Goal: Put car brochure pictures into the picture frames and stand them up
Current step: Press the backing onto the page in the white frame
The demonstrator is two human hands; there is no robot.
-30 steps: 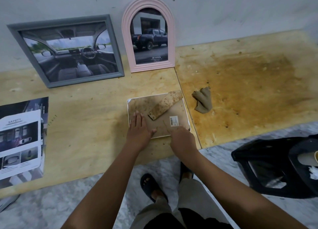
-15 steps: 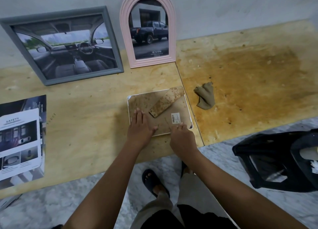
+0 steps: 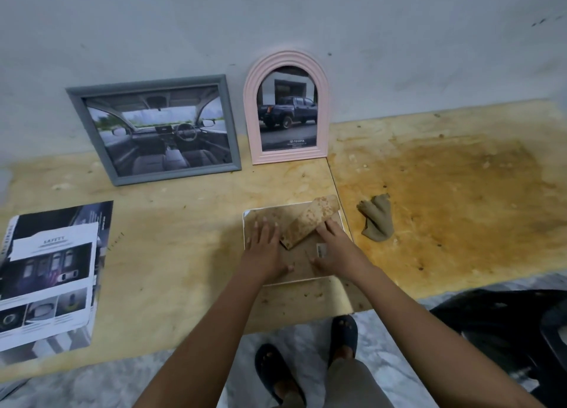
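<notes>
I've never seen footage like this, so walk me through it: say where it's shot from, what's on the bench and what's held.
No machine here: a person works with bare hands, and the one camera sits on their head, looking forward and down at the bench. The left hand lies flat on the back of a white-edged frame lying face down. The right hand rests on it, fingers beside the frame's fold-out stand; neither hand plainly grips anything. Against the wall lean a grey frame showing a car interior and a pink arched frame showing a pickup. Brochure pages lie at the left, a cloth to the right.
</notes>
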